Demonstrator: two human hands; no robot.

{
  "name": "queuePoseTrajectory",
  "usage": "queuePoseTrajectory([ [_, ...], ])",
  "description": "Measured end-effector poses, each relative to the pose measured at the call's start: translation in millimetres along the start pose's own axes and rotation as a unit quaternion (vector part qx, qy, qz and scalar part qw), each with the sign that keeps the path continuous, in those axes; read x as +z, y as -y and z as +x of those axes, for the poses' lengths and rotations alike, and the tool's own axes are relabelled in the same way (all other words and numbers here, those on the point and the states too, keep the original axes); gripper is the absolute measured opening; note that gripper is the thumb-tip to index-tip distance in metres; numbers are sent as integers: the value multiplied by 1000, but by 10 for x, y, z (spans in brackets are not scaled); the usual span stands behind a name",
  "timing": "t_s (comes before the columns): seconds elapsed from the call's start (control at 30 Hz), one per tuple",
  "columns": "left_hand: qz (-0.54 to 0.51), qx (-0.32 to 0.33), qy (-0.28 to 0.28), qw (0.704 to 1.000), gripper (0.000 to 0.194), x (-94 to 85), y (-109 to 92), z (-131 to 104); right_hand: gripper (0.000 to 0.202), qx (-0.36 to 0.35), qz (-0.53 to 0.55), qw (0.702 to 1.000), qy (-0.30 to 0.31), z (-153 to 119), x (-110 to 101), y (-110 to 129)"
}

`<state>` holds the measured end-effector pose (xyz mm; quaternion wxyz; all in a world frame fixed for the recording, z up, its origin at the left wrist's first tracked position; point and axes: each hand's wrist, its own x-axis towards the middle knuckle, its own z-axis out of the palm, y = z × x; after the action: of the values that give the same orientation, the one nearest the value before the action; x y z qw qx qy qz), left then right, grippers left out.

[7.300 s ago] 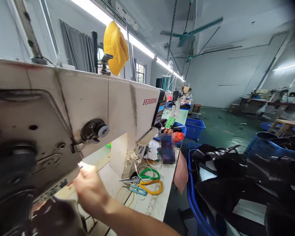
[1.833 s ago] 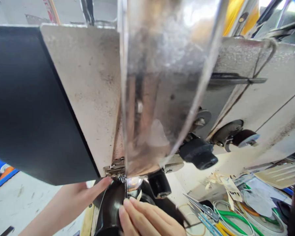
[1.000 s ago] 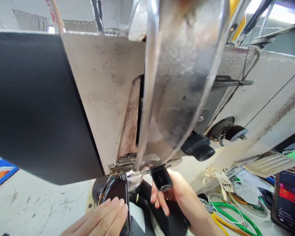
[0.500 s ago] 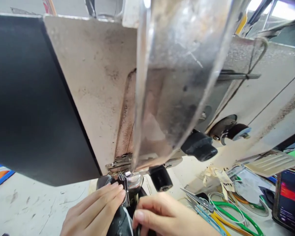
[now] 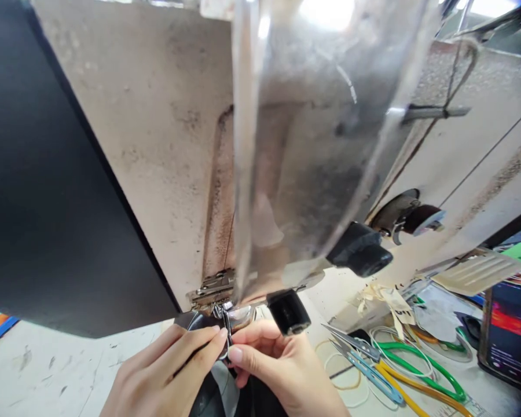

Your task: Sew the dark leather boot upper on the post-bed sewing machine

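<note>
**Both hands pinching dark material at the presser foot**

The left hand [image 5: 165, 370] is coming in from 7 o'clock and the right hand [image 5: 282, 365] from 5 o'clock, and their fingertips are meeting just below the presser foot [image 5: 226, 313] of the sewing machine [image 5: 165, 145]. The dark material [image 5: 217, 394] is lying directly under that meeting point, running from the foot down toward 6 o'clock between the two wrists. The left fingers [image 5: 215, 341] are lying extended and pressing on its upper edge at the foot; the right fingers [image 5: 238, 354] are curling in, thumb tip touching the same edge from the other side. Neither hand is nearer: both are touching it at the needle. A black knob [image 5: 289, 311] is hanging just at 1 o'clock of the right hand. Scissors [image 5: 364, 365] are lying on the table [image 5: 47, 365], well apart at 3 o'clock.
</note>
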<state>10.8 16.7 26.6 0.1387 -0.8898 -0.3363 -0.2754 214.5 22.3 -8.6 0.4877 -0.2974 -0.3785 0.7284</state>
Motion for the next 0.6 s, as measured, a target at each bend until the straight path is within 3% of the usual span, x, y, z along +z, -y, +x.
queuePoseTrajectory([
  [0.1, -22, -8, -45, 999, 24, 5, -11, 87, 19, -42, -19, 999, 1, -3, -27, -82],
  [0.17, -47, -49, -66, 996, 19, 33, -21, 103, 12, -87, -79, 993, -14, -6, -24, -112],
  [0.33, -117, -167, -45, 978, 12, 122, -38, 62, 17, -241, -321, 913, -70, 0, -2, -75],
  [0.6, -96, -136, -121, 979, 8, 118, -41, 187, 16, -259, -352, 898, -58, -4, -6, 33],
])
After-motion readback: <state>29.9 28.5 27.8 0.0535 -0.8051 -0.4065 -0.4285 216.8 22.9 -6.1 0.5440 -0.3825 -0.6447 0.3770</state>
